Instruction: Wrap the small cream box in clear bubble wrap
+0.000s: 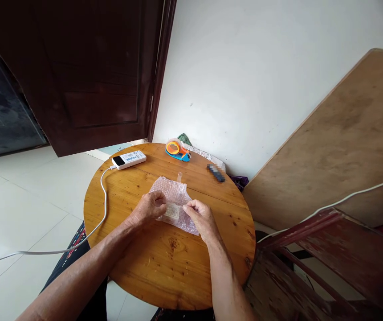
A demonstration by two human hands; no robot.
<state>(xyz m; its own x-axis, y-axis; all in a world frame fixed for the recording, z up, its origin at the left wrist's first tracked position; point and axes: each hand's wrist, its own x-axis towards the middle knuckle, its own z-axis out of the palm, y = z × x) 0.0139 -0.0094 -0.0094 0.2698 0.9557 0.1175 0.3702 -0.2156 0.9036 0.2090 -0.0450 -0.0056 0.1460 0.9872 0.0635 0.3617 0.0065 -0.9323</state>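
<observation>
A sheet of pinkish bubble wrap [171,189] lies on the round wooden table in front of me, and a pale rectangular piece with printing [172,211] shows at its middle. A short clear strip [180,177] sticks out past its far edge. My left hand [153,206] is at the wrap's left side, its fingers curled in and the thumb close to the index finger. Over the right side, thumb and fingers of my right hand [202,217] are pinched together. Whatever is between the fingertips of either hand is too small or too clear to make out.
Toward the back of the table [174,276] stand an orange and blue tape dispenser [178,150] and a white power bank [129,159] with a white cable [105,200]. A blurred dark object [216,173] lies at the back right. A dark red wooden chair [298,240] is at the right.
</observation>
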